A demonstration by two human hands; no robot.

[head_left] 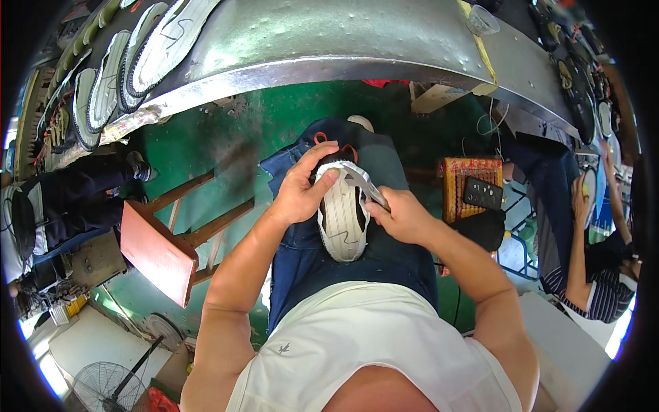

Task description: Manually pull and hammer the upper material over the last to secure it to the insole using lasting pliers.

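A shoe upper on a last lies across my lap with its pale, ribbed underside facing up and a white edge around it. My left hand is wrapped around its far left end, thumb pressing on the underside near the toe. In my right hand is a pair of grey metal pliers. Their jaws meet the white edge at the far right of the shoe; the jaw tips are partly hidden against it. Red-orange loops show just beyond the shoe.
A metal-topped bench curves ahead, with several pale soles at its left. A pink-topped wooden stool lies tilted at left. To my right, a phone rests on a woven seat. Co-workers sit at both sides; a fan stands lower left.
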